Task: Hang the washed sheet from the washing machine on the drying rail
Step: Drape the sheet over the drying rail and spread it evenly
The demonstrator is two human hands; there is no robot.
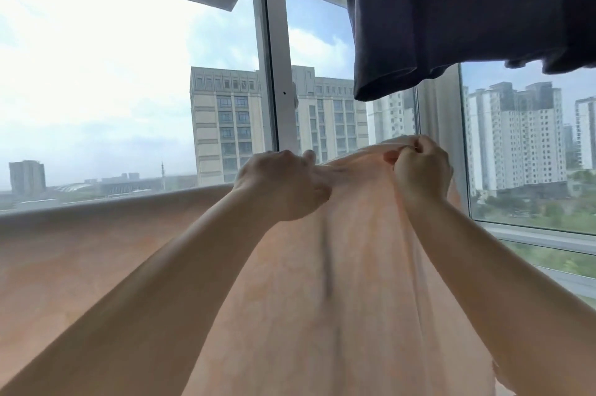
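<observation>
A pale peach sheet [338,282] fills the lower half of the head view, stretched from the far left up to a raised peak in the middle. My left hand [280,182] grips the top edge of the sheet at that peak, fingers curled into the cloth. My right hand [419,166] pinches the same edge just to the right, thumb and fingers closed on a fold. Both arms reach up and forward. No drying rail shows in this frame, and the washing machine is out of sight.
A dark navy garment [451,14] hangs from above at the upper right, close over my right hand. Behind the sheet stands a large window with a white frame post [277,73]; tall buildings lie outside.
</observation>
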